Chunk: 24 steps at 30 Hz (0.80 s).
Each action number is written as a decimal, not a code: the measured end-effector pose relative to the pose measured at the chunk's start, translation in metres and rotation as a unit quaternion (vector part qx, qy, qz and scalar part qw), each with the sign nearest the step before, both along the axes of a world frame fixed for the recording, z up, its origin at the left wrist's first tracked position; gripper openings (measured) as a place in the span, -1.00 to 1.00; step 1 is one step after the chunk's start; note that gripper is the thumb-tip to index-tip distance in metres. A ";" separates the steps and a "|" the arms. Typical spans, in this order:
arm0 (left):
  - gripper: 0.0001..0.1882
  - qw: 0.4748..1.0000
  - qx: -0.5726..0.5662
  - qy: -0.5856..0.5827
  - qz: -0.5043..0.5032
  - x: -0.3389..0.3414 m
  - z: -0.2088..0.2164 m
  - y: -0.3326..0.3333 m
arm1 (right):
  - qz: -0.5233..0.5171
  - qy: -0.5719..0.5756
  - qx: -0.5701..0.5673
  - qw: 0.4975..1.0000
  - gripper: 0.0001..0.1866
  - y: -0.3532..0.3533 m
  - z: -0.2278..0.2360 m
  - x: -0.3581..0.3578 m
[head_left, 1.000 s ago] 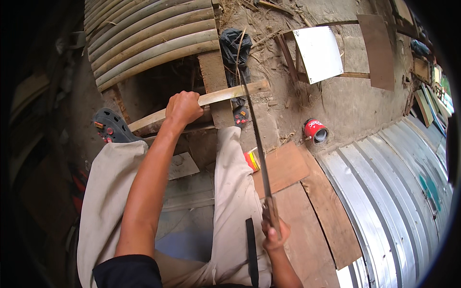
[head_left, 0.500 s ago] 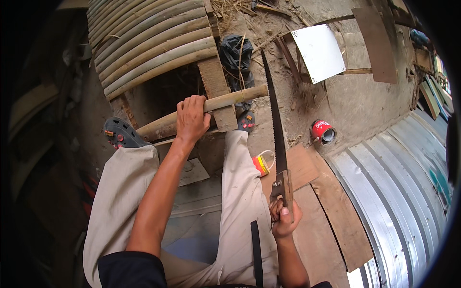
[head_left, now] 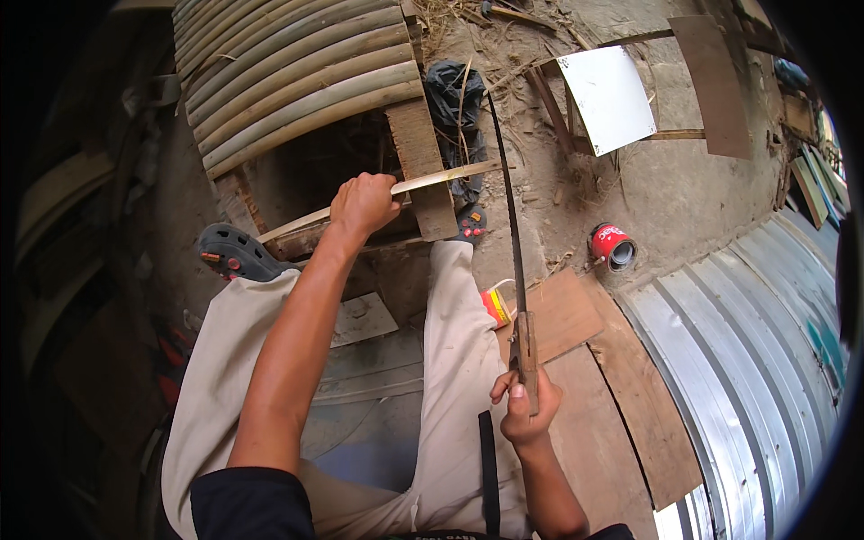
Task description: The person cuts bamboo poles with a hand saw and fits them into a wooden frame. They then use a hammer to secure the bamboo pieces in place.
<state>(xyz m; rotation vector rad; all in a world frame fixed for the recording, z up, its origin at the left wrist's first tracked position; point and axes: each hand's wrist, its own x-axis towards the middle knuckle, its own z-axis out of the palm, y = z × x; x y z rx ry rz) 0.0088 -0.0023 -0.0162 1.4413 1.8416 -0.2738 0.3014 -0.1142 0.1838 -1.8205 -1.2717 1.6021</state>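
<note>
My left hand [head_left: 364, 203] is closed round a split bamboo slat [head_left: 432, 179], which shows its narrow pale edge. The slat slants across the wooden frame's end board [head_left: 418, 153], its far left part passing toward my shoe. In my right hand [head_left: 529, 400] is a handsaw [head_left: 515, 234], gripped by its wooden handle with the long dark blade pointing away from me. The blade crosses at the slat's right end; whether the teeth touch it I cannot tell. Beyond my left hand, several bamboo slats [head_left: 306, 85] lie side by side on the frame.
My dark clogs [head_left: 236, 254] stand below the frame. On the right are a red can [head_left: 614, 247], plywood pieces [head_left: 594, 432] and corrugated metal sheeting [head_left: 720, 360]. A red-yellow container [head_left: 495, 308] sits by my right leg. A black plastic bag [head_left: 450, 94] and a white board [head_left: 607, 99] lie farther off.
The slat in my left hand has turned from its broad rounded face to its thin edge. My right hand has tilted the saw, so the blade looks narrower.
</note>
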 end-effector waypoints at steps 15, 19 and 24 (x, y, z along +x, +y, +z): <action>-0.79 1.000 -0.017 -0.009 0.008 -0.002 0.004 0.002 | 0.076 -0.026 -0.010 0.997 -0.83 -0.022 0.034 -0.010; -0.80 1.000 -0.016 -0.009 0.025 0.000 0.004 0.001 | 0.090 -0.043 0.013 0.995 -0.84 0.004 0.047 -0.025; -0.82 1.000 0.000 0.010 0.029 0.003 0.002 -0.001 | 0.070 -0.069 -0.044 0.994 -0.87 0.049 0.025 -0.054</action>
